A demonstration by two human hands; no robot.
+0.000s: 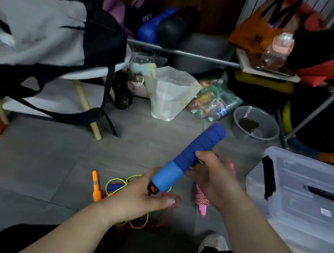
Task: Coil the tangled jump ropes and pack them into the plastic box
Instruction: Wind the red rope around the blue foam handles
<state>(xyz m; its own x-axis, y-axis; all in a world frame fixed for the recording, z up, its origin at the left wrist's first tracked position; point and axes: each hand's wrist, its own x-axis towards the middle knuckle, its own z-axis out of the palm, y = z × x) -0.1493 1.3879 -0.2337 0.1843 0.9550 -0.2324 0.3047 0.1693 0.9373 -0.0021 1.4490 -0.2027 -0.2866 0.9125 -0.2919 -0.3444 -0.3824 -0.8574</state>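
Observation:
A thick blue foam jump-rope handle (192, 154) is held up over the floor, tilted up to the right. My right hand (212, 179) grips its middle. My left hand (143, 198) holds its lower, lighter-blue end near the black and orange cap. Below lie a yellow-green rope (118, 183) with an orange handle (95, 187), a thin red rope (171, 208) and a pink handle with a red-and-white wound rope (201, 199). The clear plastic box (300, 191) with its lid on stands at the right.
A stool with wooden legs (87, 104) carries a grey and black bag at the left. A white paper bag (170, 93), a bag of packets (212, 102) and a grey bowl (256, 124) stand behind. A metal rack leg (320, 106) slants at the right. My shoe (213, 242) is below.

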